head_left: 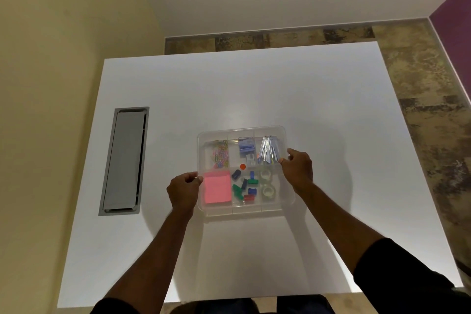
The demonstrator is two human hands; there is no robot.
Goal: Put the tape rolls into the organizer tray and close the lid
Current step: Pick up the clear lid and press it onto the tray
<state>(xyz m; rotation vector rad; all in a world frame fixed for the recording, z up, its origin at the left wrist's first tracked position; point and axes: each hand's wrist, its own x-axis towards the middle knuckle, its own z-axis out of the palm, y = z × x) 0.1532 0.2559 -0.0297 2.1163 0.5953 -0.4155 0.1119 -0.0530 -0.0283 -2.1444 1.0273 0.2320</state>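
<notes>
As seen from the near edge of the white surface (pixel 254 89): two forearms in dark sleeves, reaching forward to either side of the organizer tray (pixel 244 212).

Left hand (pixel 184 192): fingers curled in, thumb and fingertips pinched on the left edge of the clear lid (pixel 242 130). Right hand (pixel 298 167): same closed pinch, on the right edge of the lid, slightly farther away than the left.

Lid: lies over the tray, outline a little offset from the tray's. Cannot tell whether seated or just above the rim.

Tray: clear plastic, divided into compartments, resting on the surface near its middle.

Near row, left to right:
- pink sticky notes (pixel 217 190), just beside the left hand;
- small blue, green and red pieces (pixel 243 186), loose in the middle compartment;
- two clear tape rolls (pixel 266 183), lying flat in the right compartment, one behind the other.

Far row, left to right:
- coloured paper clips (pixel 221 154);
- blue box (pixel 246 146), with an orange dot (pixel 242 166) nearer than it;
- silver and blue items (pixel 267 151), too blurred to identify.

Left of the tray, well apart: grey hatch (pixel 125 160) set into the surface.

Beyond the far edge: mottled brown floor (pixel 420 79) and pale walls.
</notes>
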